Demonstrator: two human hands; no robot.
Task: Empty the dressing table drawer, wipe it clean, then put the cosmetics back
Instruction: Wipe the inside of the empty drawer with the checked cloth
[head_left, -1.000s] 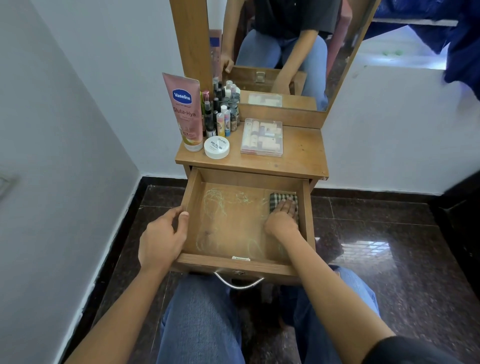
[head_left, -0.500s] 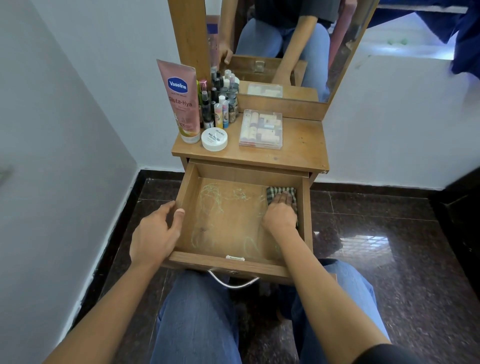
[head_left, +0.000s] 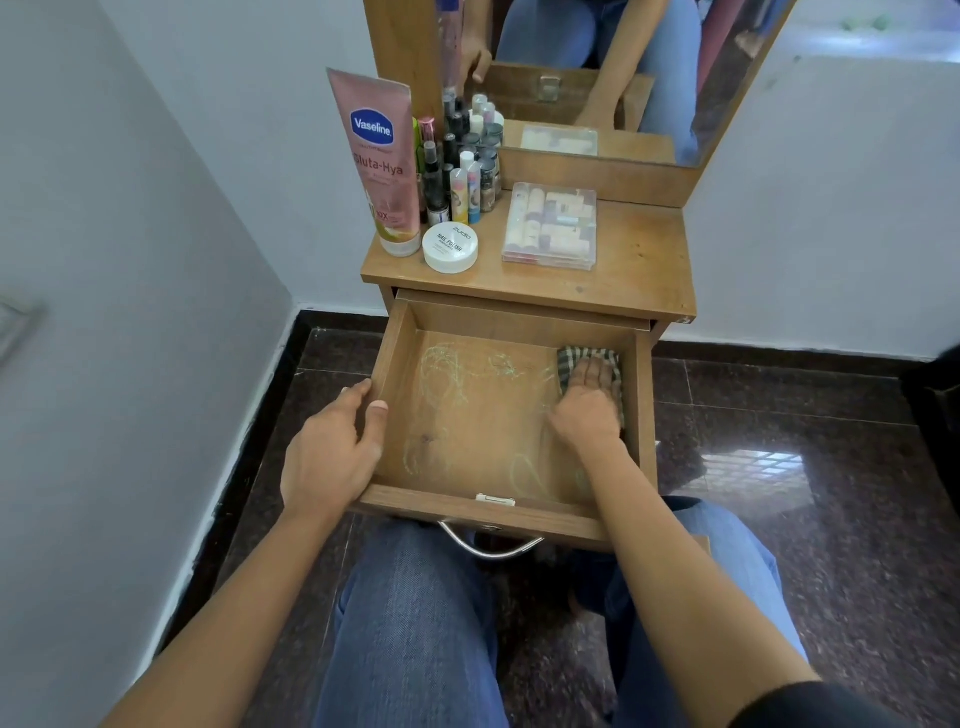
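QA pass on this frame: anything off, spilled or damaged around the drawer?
Pale green scribbles mark the drawer floor. The right hand presses a checked cloth in the far right corner, away from most of them. Nothing looks spilled or toppled.

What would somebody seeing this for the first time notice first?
The pulled-out drawer in the middle grabs the eye, its wooden floor marked with pale green scribbles. In its far right corner the right hand presses a checked cloth flat, while the left hand grips the drawer's left wall. On the tabletop behind, a tall pink Vaseline tube stands at the left.
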